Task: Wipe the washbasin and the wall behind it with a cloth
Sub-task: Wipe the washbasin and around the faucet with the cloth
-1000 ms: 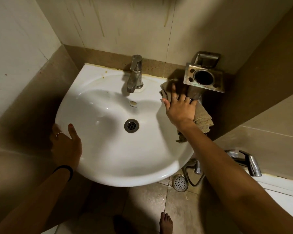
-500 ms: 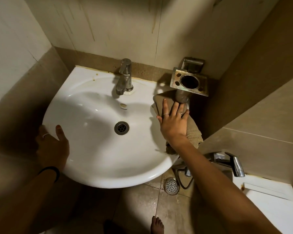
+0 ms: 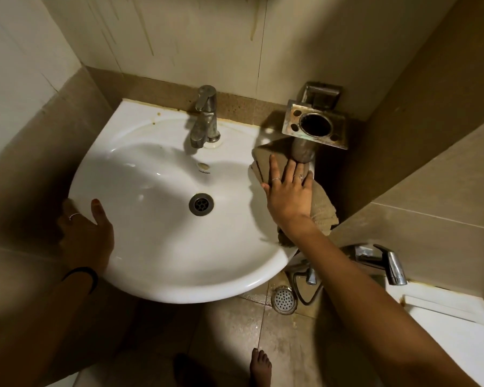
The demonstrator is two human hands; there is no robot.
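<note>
At the far left, the left hand (image 3: 85, 236) rests flat against the left outer rim of the washbasin (image 3: 157, 241), fingers spread and holding nothing, the thumb lying on the rim's top edge; a ring sits on one finger and a dark band circles the wrist. The white basin fills the middle of the view, its round metal drain (image 3: 201, 204) near the centre of the bowl and a small overflow hole above it. At the back edge stands the metal tap (image 3: 204, 118), its spout pointing into the bowl, with brownish stains along the seam where the basin meets the wall (image 3: 179, 37). The wall's pale tiles carry thin vertical drip streaks above a brown tile band. Further right, the brown cloth (image 3: 323, 208) lies bunched on the basin's right rim, part of it hanging over the outer edge. The right hand (image 3: 289, 196) presses flat on the cloth, palm down with fingers extended toward the wall, rings visible on two fingers. Just beyond the fingertips a tarnished metal holder (image 3: 315, 127) juts from the wall. Lower right, a chrome sprayer (image 3: 386, 261) sits beside a white fixture, and a floor drain (image 3: 283, 299) lies under the basin's right edge.
</note>
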